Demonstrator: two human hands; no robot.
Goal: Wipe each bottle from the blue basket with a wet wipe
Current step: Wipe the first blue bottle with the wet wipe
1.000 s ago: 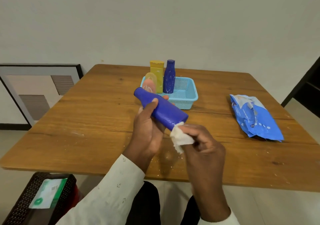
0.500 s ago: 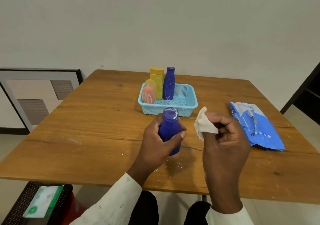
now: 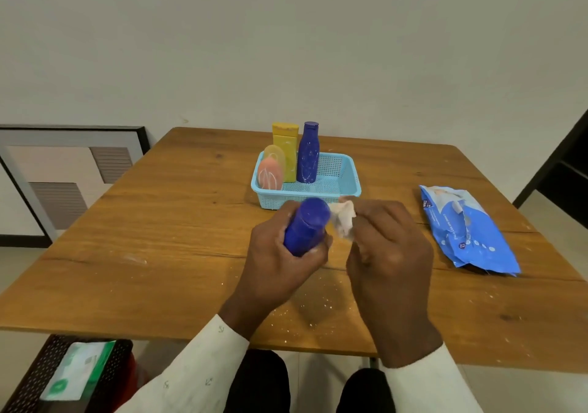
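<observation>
My left hand grips a dark blue bottle, held nearly upright over the table with its end toward me. My right hand pinches a crumpled white wet wipe that touches the bottle's right side near the top. Behind them the light blue basket holds a yellow bottle, a second dark blue bottle and a small orange-pink oval bottle, all dusted with white specks.
A blue wet-wipe pack lies on the wooden table to the right. White crumbs speckle the table near me. A dark bin with a green packet sits on the floor at lower left. A framed panel leans on the wall.
A second ago the bottle lay slanted with the wipe at its lower end. My left hand has since turned it upright, and my right hand has brought the wipe against its upper side.
</observation>
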